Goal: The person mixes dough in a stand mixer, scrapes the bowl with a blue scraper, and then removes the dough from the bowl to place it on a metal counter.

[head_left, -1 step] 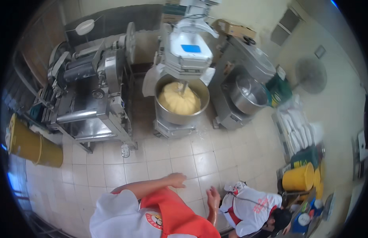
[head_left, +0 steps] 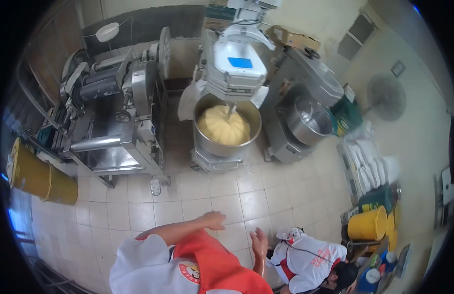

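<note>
My left hand (head_left: pixel 214 220) reaches across in front of the red apron (head_left: pixel 212 259), fingers stretched out, holding nothing. To its right my right hand (head_left: pixel 259 241) is raised, also empty, with its fingers apart. Both are in the air above the tiled floor and touch no object. Ahead of them stands a large floor mixer (head_left: pixel 239 68). Its steel bowl (head_left: pixel 227 149) holds a big mass of pale yellow dough (head_left: pixel 222 127), ridged around the mixer's hook (head_left: pixel 232 109).
A dough roller machine (head_left: pixel 104 112) stands left, beside yellow drums (head_left: pixel 46 176). Right of the mixer is a second mixer (head_left: pixel 305 112). Stacked white sacks (head_left: pixel 364 164) and a yellow bucket (head_left: pixel 367 224) line the right wall. A co-worker (head_left: pixel 310 259) bends down close on my right.
The view has shifted slightly, and the ridges of the dough lie differently in the bowl. My hands have moved slightly up and left, still empty. The co-worker has shifted a little.
</note>
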The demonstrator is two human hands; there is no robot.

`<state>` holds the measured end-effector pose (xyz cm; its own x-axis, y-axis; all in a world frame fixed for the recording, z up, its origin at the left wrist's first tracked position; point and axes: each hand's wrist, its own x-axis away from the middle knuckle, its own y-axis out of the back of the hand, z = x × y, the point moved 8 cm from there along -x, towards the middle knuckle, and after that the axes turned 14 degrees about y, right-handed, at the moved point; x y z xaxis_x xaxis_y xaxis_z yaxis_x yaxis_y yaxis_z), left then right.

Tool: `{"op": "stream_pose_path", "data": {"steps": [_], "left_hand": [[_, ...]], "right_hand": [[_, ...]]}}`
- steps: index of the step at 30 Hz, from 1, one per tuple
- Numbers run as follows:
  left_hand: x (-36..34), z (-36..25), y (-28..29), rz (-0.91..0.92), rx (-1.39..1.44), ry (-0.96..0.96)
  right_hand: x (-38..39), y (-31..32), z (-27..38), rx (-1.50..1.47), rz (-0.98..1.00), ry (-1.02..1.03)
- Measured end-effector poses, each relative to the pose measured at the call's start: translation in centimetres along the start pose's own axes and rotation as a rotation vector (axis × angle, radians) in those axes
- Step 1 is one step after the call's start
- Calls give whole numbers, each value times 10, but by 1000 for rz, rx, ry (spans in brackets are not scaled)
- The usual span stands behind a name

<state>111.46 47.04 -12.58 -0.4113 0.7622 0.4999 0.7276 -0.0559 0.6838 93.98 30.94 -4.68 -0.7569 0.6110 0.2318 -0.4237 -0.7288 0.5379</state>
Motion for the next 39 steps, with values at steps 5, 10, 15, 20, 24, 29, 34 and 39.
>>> {"op": "stream_pose_path", "data": {"steps": [5, 10, 15, 20, 24, 29, 34, 39], "left_hand": [[1, 113, 97, -142, 249, 220], [-1, 193, 132, -362, 503, 511], [21, 235, 112, -367, 725, 818], [48, 263, 80, -446, 877, 1110], [32, 280, 72, -433, 1021, 1264], [-10, 281, 81, -528, 1156, 1135], [11, 284, 99, -537, 1211, 1136], [39, 287, 85, -495, 1112, 1191]], "right_hand": [[-139, -115, 114, -68, 266, 193], [-327, -208, 222, -52, 335, 418], [-538, -359, 160, -36, 318, -13], [-594, -471, 65, 190, 91, -737], [-617, -442, 1, 520, 22, -388], [-659, -384, 37, 648, 168, 64], [-622, -362, 107, 660, 292, 132], [-626, -393, 64, 29, 145, -363]]}}
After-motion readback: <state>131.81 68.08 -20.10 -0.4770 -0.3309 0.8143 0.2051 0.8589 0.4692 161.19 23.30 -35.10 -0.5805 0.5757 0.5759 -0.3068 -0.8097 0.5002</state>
